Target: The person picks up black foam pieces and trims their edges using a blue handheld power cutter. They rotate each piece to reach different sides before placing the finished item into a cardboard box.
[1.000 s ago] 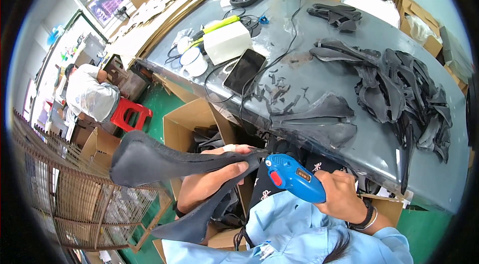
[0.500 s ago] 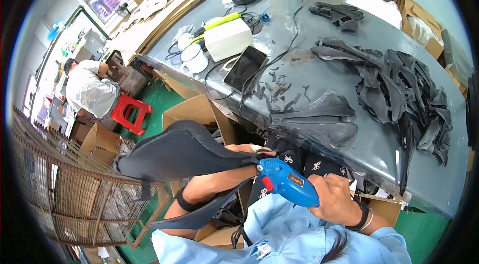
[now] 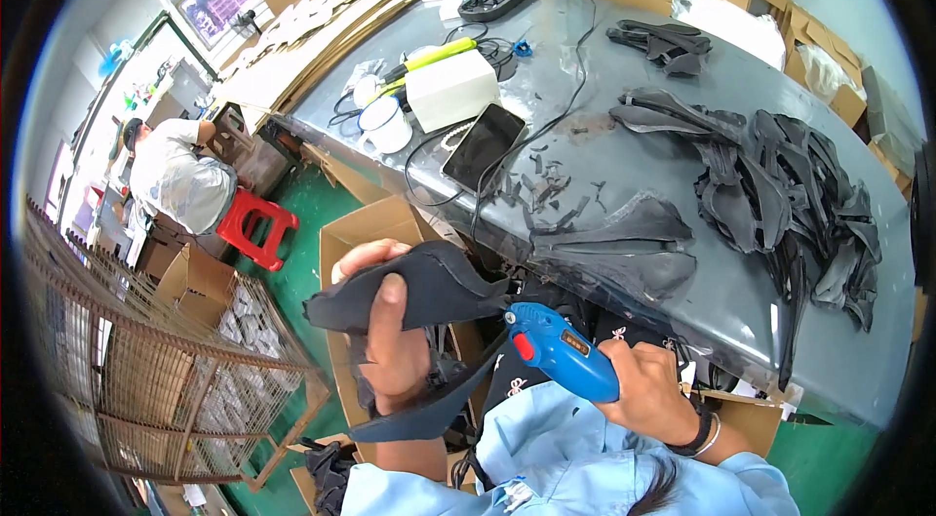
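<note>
My left hand (image 3: 395,345) grips a black, curved, moulded fabric piece (image 3: 429,287), thumb pressed on its face and fingers behind it. A second dark flap (image 3: 419,421) of the piece hangs below, over my wrist. My right hand (image 3: 648,389) is wrapped around a blue handheld electric cutter (image 3: 565,350) with a red button. The cutter's head is at the right, narrow end of the black piece; its blade is too small to make out. Similar flat black pieces (image 3: 614,248) lie on the table's near edge, beside small black scraps (image 3: 546,186).
On the grey table (image 3: 585,87) are a phone (image 3: 485,147), a white box (image 3: 451,90), an enamel mug (image 3: 386,125), cables and a heap of black pieces (image 3: 741,184). An open carton (image 3: 341,233) stands below; a wire rack (image 3: 166,370) is left. Someone sits on a red stool (image 3: 255,228).
My left hand has shifted from near the cutter to the left part of the black piece, now gripping it with the thumb on top. The piece has turned; the cutter has barely moved.
</note>
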Motion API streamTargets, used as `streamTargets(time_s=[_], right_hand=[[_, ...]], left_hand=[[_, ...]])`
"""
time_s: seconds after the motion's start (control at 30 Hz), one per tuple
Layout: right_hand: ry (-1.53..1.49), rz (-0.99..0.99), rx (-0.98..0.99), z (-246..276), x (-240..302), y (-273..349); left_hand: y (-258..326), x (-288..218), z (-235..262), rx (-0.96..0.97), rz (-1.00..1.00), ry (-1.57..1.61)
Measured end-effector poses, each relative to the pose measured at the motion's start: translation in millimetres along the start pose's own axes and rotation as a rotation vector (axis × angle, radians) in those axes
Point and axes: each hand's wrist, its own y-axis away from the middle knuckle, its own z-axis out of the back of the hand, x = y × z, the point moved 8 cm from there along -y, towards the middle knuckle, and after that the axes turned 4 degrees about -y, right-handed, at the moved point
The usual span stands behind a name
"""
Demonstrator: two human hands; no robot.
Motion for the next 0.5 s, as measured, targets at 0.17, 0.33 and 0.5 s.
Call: streamTargets(time_s=[0.17, 0.33, 0.5], right_hand=[[-0.031, -0.033, 0.015, -3, 1, -1], [-0.115, -0.055, -0.006, -4, -2, -1], [-0.167, -0.075, 0.004, -8, 4, -3]], left_hand=[[15, 6, -7, -0.173, 0.026, 0.036], [25, 13, -14, -0.194, 0.003, 0.115], [39, 16, -8, -0.208, -0.086, 0.017]])
